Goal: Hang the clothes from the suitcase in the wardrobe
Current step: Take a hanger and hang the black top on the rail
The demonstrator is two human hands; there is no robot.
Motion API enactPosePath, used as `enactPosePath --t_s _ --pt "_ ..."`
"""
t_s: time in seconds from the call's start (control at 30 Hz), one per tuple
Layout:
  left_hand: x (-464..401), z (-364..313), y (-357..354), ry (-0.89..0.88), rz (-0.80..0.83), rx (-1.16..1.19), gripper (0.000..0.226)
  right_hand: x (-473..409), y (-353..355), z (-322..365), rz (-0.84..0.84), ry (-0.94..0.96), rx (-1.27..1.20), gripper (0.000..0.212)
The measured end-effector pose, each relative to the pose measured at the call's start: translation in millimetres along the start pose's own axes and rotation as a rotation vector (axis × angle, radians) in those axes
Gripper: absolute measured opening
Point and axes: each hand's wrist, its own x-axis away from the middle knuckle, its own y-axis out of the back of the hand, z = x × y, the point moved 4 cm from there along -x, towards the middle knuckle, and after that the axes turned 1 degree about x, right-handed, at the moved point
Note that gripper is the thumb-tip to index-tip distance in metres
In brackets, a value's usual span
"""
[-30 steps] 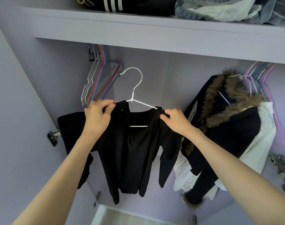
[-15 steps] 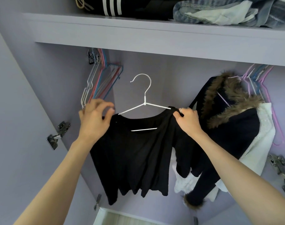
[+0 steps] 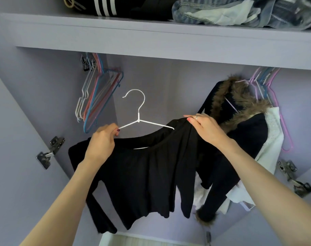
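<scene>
- gripping the left arm of the white hanger (image 3: 138,119), the left hand (image 3: 102,144) had its fingers curled round the wire; the black top (image 3: 147,174) hung beneath, in front of the open wardrobe (image 3: 151,41)
- the right hand (image 3: 207,128) lay on the top's right shoulder, fingers fairly straight, pressing the cloth; whether it pinched i could not tell
- a fur-trimmed coat (image 3: 243,121) hung just to the right; coloured hangers (image 3: 98,100) far left

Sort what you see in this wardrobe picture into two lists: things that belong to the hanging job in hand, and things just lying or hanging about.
In the job:
long-sleeved black top
white wire hanger
left hand
right hand

Just about:
bunch of bare coloured hangers
fur-trimmed dark coat
folded denim on the upper shelf
metal door hinges
</scene>
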Motion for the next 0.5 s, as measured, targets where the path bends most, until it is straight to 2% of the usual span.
enactPosePath --t_s 0.1,0.17,0.23,0.33,0.4,0.5 --pt "-1.3 -5.5 3.7 0.026 -0.062 0.050 0.025 13.7 -1.1 -9.0 0.028 -0.056 -0.031 0.033" --pt "-3.7 -12.6 3.7 -0.025 -0.071 0.047 0.025 20.2 -8.6 -5.3 0.126 -0.093 -0.050 0.040" --pt "-4.8 -19.6 1.0 -0.083 -0.051 0.045 0.025 20.9 -13.3 -0.9 0.206 -0.086 0.035 0.042" --pt "-6.9 -22.9 -3.0 -0.095 -0.022 0.071 0.023 19.8 -15.1 5.8 0.178 -0.064 0.078 0.031" --pt "-7.7 -22.3 -7.2 -0.064 -0.005 0.080 0.022 23.4 -14.6 6.1 0.162 -0.138 0.009 0.038" --pt "-6.7 -23.7 -16.8 -0.047 0.018 0.083 0.022 29.7 -16.3 -1.7 0.145 -0.236 0.043 0.041"
